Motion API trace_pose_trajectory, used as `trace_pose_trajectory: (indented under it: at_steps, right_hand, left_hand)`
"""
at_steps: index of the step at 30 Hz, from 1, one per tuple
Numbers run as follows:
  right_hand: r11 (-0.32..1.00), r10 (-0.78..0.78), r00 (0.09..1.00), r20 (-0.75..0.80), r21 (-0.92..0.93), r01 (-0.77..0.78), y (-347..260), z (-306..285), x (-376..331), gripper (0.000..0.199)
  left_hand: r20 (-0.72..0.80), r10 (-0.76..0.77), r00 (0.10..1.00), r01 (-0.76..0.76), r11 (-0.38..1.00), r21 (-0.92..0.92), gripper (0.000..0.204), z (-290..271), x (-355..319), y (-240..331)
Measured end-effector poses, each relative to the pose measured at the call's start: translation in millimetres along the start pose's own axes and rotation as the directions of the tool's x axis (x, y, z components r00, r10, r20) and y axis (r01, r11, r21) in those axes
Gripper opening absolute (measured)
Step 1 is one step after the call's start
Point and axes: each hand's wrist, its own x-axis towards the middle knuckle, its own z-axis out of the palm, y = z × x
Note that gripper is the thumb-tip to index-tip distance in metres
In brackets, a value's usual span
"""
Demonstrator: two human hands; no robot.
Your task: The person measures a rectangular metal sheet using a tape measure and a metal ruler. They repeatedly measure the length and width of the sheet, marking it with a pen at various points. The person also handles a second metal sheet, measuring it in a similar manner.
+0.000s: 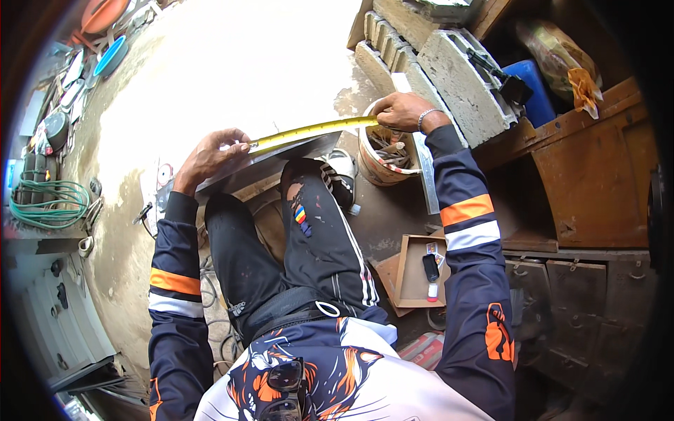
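Note:
A yellow tape measure (312,131) stretches between my hands, its blade bowed slightly upward. At the blade's free end my left hand (213,156) is closed, pinching the tip between thumb and fingers. My right hand (407,112), with a bracelet at the wrist, grips the tape at the other end; the tape's case is mostly hidden by the fingers. Just beneath the blade, a flat grey metal piece (298,152) lies crosswise beyond my knees, under the left hand. Below the right hand stands a round bucket (371,165) holding sticks and scraps.
Concrete blocks (463,77) stack at the far right, near a blue container (531,91) and a wooden cabinet (590,182). An open cardboard box (408,277) with small items sits right of my leg. A coiled green hose (49,203) lies at left, near a blue basin (110,56).

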Motion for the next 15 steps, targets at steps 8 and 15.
trace_pose_trajectory:
  at_steps: [8, 15]
  right_hand:
    - [1.000, 0.003, 1.000, 0.017, 0.010, -0.003, 2, 0, 0, 0.035]
    - [1.000, -0.010, 1.000, -0.011, 0.003, 0.010, 1, 0, -1, 0.040]
  left_hand:
    - [0.001, -0.015, 1.000, 0.015, 1.000, -0.024, 0.024, 1, 3, -6]
    - [0.017, -0.010, 1.000, 0.011, 0.999, -0.046, 0.024, 1, 4, -10]
